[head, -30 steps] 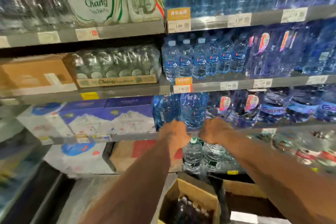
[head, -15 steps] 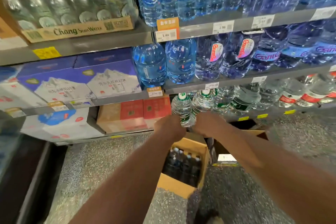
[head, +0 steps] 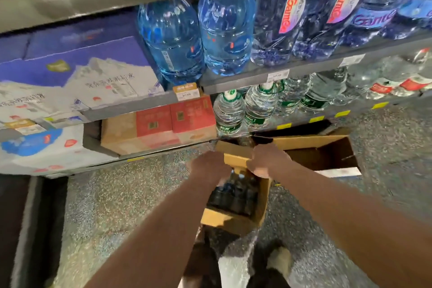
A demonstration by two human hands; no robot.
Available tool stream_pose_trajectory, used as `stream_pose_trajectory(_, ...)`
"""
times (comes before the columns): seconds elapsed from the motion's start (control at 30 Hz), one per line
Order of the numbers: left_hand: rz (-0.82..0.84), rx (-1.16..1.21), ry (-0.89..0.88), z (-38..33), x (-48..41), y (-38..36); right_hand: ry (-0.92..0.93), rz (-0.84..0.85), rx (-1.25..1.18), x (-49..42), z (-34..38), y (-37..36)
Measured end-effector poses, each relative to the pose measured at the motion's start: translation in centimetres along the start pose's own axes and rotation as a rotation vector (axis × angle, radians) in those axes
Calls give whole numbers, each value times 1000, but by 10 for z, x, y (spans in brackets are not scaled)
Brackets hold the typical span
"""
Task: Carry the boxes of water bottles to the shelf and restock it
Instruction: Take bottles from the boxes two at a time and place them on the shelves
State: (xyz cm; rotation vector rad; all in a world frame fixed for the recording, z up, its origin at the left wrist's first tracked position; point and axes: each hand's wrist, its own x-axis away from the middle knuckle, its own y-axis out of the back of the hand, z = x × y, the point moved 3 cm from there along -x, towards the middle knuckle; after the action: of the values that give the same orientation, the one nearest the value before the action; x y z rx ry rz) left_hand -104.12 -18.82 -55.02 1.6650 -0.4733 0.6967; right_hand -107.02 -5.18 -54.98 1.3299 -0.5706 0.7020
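The shelf (head: 257, 83) fills the view from 9 o'clock over the top to 3 o'clock, its tiers loaded with big blue jugs, cartons and, on the lowest tier at about 1 o'clock from centre, green-labelled bottles (head: 229, 112). On the speckled floor (head: 112, 206) in front of it stands the open box (head: 233, 221), just below centre, with an empty box (head: 325, 154) touching it at its 2 o'clock. The water bottles (head: 233, 194) to be stocked stand packed upright inside the open box. The left hand (head: 211, 167) and right hand (head: 266, 161) are close together over the box's far end, at its 12 o'clock. Their fingers point down toward the bottle tops and far flap, but whether either grips anything cannot be told. The step seems to be fetching bottles from the box. The next move calls for a firm hold on the necks, then a lift toward 12 o'clock into a gap on the shelf.
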Motion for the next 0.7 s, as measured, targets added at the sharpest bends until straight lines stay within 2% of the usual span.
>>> stream_pose_trajectory(0.23, 80, 5, -125, 20, -68, -38, -237, 7, -166, -50, -11, -54)
stream_pose_trajectory(0.33, 113, 47, -161, 30, -100, -74, -270, 26, -228, -80, -18, -88)
stream_pose_trajectory(0.57, 68, 181, -115, 44, -176, -187, -398, 108, -453, -157, -45, -213)
stream_pose_trajectory(0.7, 129, 286, 12, 51, -231, -272, -498, 139, -579, -228, -68, -298)
